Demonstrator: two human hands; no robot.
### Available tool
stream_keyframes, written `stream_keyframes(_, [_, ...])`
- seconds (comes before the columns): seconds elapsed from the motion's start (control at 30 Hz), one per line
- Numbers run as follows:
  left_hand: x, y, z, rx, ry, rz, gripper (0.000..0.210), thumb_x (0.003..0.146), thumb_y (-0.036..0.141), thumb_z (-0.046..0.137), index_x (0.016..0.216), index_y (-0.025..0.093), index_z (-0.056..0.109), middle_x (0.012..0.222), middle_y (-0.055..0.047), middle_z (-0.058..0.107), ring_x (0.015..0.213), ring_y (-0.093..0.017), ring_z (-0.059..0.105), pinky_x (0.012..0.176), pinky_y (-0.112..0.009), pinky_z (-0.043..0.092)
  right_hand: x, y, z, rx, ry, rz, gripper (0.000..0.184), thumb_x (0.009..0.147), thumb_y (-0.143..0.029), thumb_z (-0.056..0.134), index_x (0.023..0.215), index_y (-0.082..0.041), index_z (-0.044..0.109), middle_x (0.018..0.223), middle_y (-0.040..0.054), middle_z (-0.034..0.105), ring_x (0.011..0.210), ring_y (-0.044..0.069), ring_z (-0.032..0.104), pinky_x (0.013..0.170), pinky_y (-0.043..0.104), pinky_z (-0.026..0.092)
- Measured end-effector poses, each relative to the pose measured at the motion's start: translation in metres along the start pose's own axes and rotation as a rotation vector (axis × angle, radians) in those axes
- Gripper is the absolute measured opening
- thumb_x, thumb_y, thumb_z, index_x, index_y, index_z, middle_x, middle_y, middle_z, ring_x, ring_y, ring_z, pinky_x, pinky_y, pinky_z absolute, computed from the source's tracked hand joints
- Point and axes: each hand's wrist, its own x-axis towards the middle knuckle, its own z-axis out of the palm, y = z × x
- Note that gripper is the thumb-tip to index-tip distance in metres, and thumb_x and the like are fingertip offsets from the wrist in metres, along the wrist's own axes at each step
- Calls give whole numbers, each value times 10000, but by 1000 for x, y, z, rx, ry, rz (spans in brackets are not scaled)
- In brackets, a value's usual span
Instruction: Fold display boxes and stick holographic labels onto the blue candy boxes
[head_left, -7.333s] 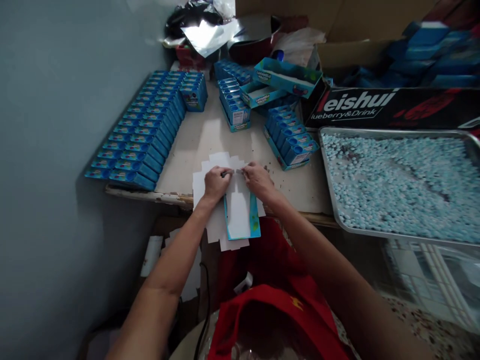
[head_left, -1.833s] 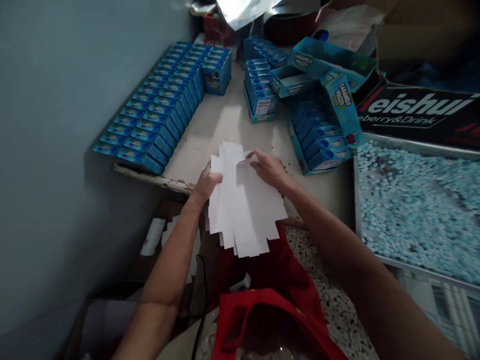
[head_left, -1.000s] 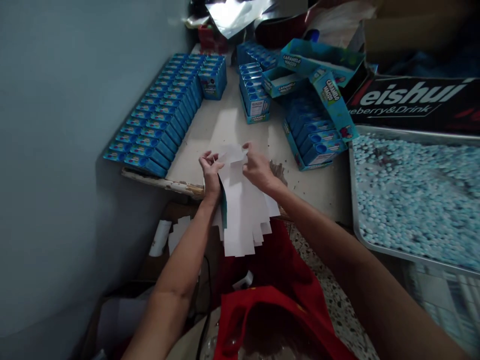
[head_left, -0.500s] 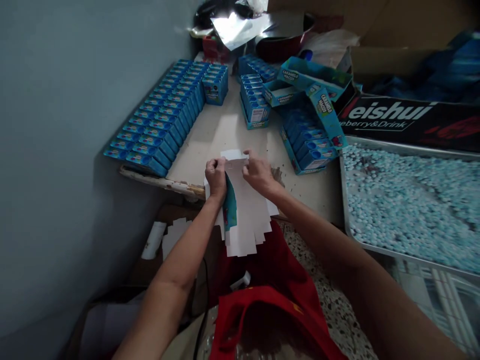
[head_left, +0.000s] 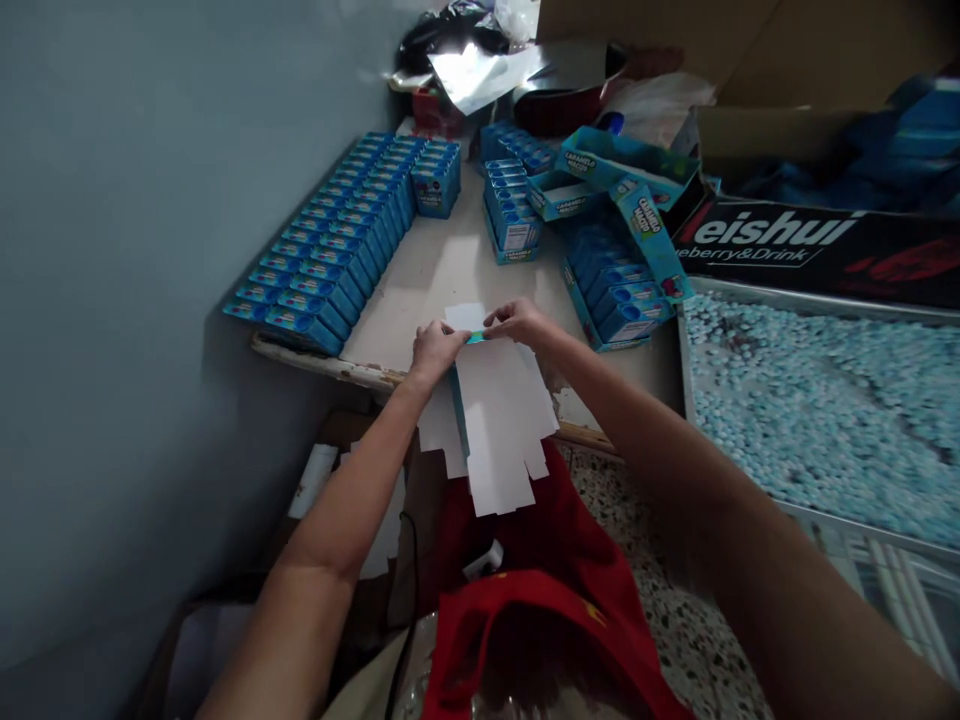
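Note:
A die-cut cardboard blank [head_left: 499,410], white inside and blue outside, lies at the table's front edge, its notched near end hanging over my lap. At its far end a narrow flap is folded up, showing a strip of blue. My left hand [head_left: 436,350] pinches the left part of that flap between thumb and fingers. From the other side my right hand [head_left: 519,322] pinches the flap's right part, fingertips close to the left thumb. More white blanks [head_left: 442,430] show beneath and to the left of this one.
Rows of small blue boxes [head_left: 322,250] stand along the left wall. Blue display trays [head_left: 517,225] with boxes sit further back. At right are a metal tray [head_left: 688,400] of pale blue candies and a black carton [head_left: 810,235].
Both hands have come closer together at the far flap, which now stands folded with blue showing. The blank's left side, raised before to show its blue print, lies flatter.

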Motion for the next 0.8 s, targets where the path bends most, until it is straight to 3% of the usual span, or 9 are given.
stream_keyframes(0.1, [0, 8, -4, 100, -46, 27, 296, 803, 342, 779, 1043, 170, 757, 1097, -134, 782, 1075, -274, 704, 925, -330, 508, -3, -13, 0, -170, 21, -3, 237, 717, -174, 835, 950, -133, 814, 583, -38, 581, 565, 107, 533, 562, 232, 410])
stream_keyframes(0.2, [2, 8, -2, 31, -39, 30, 309, 824, 243, 730, 1117, 164, 788, 1065, -105, 804, 1015, -237, 728, 883, -297, 524, -2, -26, -3, -322, 86, -61, 255, 738, -213, 852, 976, -127, 822, 770, 48, 720, 774, 181, 662, 688, 255, 487])
stream_keyframes(0.3, [5, 2, -2, -42, -36, 27, 324, 823, 173, 692, 1122, 151, 815, 1030, -98, 814, 975, -225, 737, 847, -285, 537, 3, -33, -4, -439, 102, -74, 289, 777, -234, 839, 1041, -115, 822, 959, 108, 774, 914, 227, 696, 776, 278, 526])
stream_keyframes(0.4, [11, 1, -7, -21, -54, 58, 392, 790, 166, 751, 1176, 126, 808, 1081, -119, 814, 981, -221, 742, 845, -274, 544, 8, -33, -7, -546, 22, -74, 316, 795, -223, 825, 1099, -135, 816, 1023, 98, 787, 911, 219, 704, 763, 272, 540])
stream_keyframes(0.5, [20, 15, -12, 169, -127, 75, 411, 735, 150, 821, 1145, 135, 823, 1104, -125, 813, 995, -229, 748, 851, -268, 546, 9, -32, -11, -602, -99, -123, 300, 797, -257, 829, 1090, -197, 829, 952, 23, 796, 849, 174, 700, 702, 224, 513])
stream_keyframes(0.57, [25, 29, -14, 362, -184, 81, 376, 704, 135, 851, 1079, 157, 840, 1065, -117, 817, 984, -245, 748, 869, -291, 547, 9, -32, -12, -706, -160, -228, 282, 810, -269, 805, 1084, -215, 838, 935, 9, 804, 849, 166, 702, 687, 209, 490])
stream_keyframes(0.7, [31, 54, -14, 622, -237, 123, 310, 680, 172, 897, 980, 120, 839, 1008, -148, 804, 1012, -295, 736, 916, -354, 546, 12, -35, -4, -968, -232, -453, 311, 823, -287, 753, 1093, -158, 838, 996, 120, 812, 925, 248, 737, 729, 262, 501])
stream_keyframes(0.8, [34, 57, -14, 731, -266, 199, 347, 659, 223, 925, 969, 96, 835, 968, -153, 788, 1035, -328, 735, 906, -352, 555, 19, -33, 7, -1024, -211, -512, 393, 806, -308, 760, 1144, -114, 812, 1076, 199, 791, 1013, 324, 744, 796, 309, 534])
